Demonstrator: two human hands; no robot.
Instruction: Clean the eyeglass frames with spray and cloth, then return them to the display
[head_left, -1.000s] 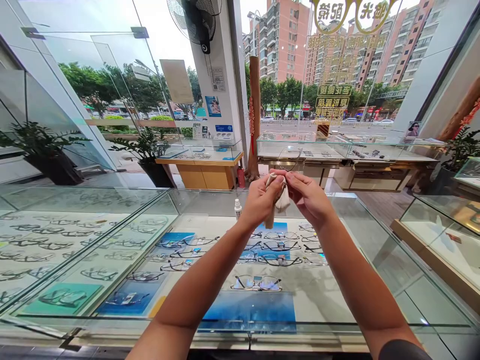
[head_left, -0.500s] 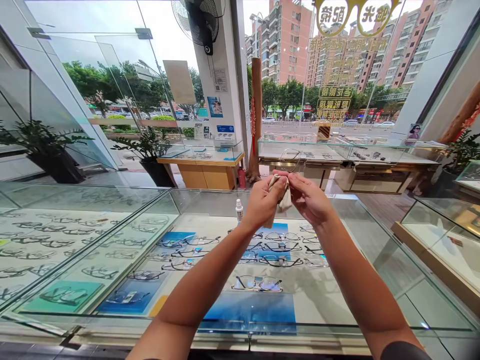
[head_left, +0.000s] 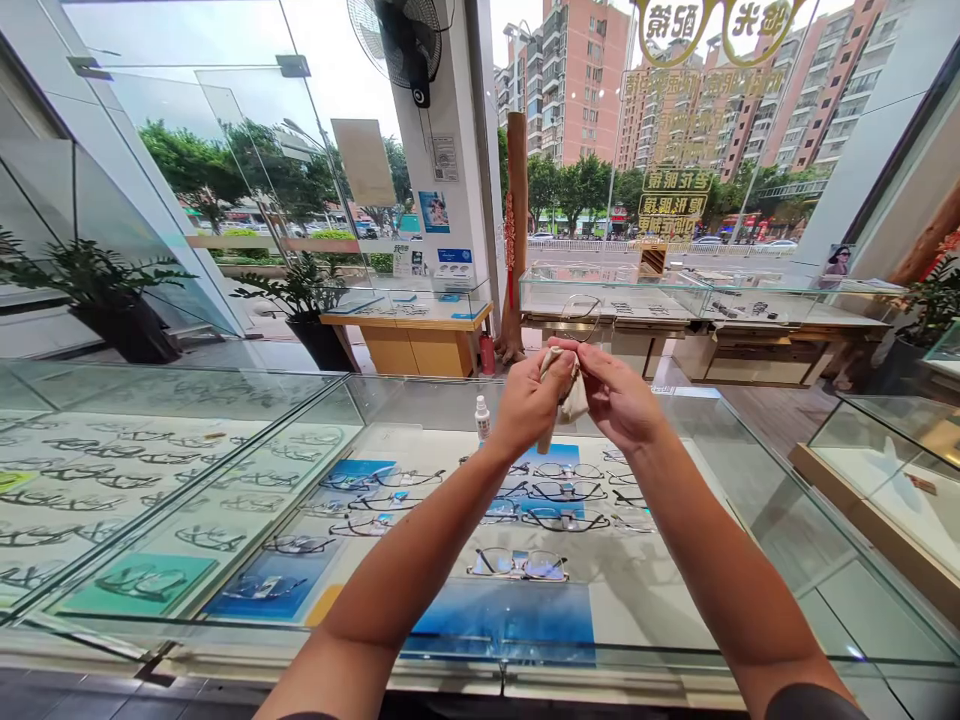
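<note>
Above the glass counter, my left hand (head_left: pixel 531 400) is closed on a pale cleaning cloth (head_left: pixel 576 402), whose folds hang between my two hands. My right hand (head_left: pixel 619 395) meets it there, thumb and fingers pinched on a pair of eyeglasses (head_left: pixel 598 318). One thin-rimmed lens sticks up past the fingertips, and my fingers and the cloth hide the rest of the frame. Just left of my left hand stands a small white bottle (head_left: pixel 481 418) on the counter.
Beneath my forearms is a glass display case (head_left: pixel 645 620) with rows of eyeglasses inside. Another case (head_left: pixel 900 470) stands to the right. Across the aisle are a wooden cabinet (head_left: pixel 409 345), potted plants (head_left: pixel 319 335) and a red fire extinguisher (head_left: pixel 487 354).
The scene has shifted slightly rightward in view. Both hands keep their hold on the cloth and eyeglasses, with barely any visible finger movement.
</note>
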